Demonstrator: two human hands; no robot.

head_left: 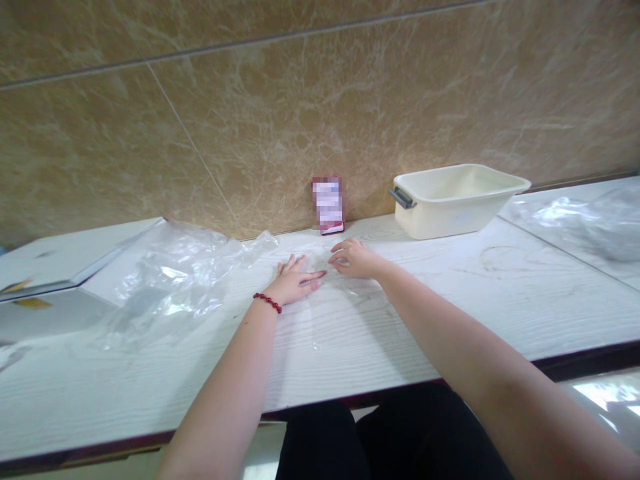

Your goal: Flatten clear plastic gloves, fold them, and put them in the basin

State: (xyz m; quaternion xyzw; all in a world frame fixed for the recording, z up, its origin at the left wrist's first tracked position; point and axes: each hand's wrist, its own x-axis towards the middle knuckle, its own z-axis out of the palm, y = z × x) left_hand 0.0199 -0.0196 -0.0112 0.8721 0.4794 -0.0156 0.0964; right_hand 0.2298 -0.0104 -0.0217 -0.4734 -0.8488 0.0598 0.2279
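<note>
A thin clear plastic bag (pixel 357 288) lies on the white wood-grain table between my hands; its outline is faint. My left hand (pixel 294 281), with a red bead bracelet (pixel 268 302) at the wrist, presses flat on the table at the bag's left side, fingers spread. My right hand (pixel 354 259) is over the bag's far part, fingers curled and the tips close together in a loose pinch on the plastic. How much of the film is between them is hard to see.
A pile of crumpled clear plastic bags (pixel 175 273) lies to the left, beside a white panel (pixel 65 313). A phone (pixel 329 205), its screen blurred, leans on the marble wall. A cream bin (pixel 445 217) with a grey handle stands back right, and more clear plastic (pixel 600 217) lies beyond it.
</note>
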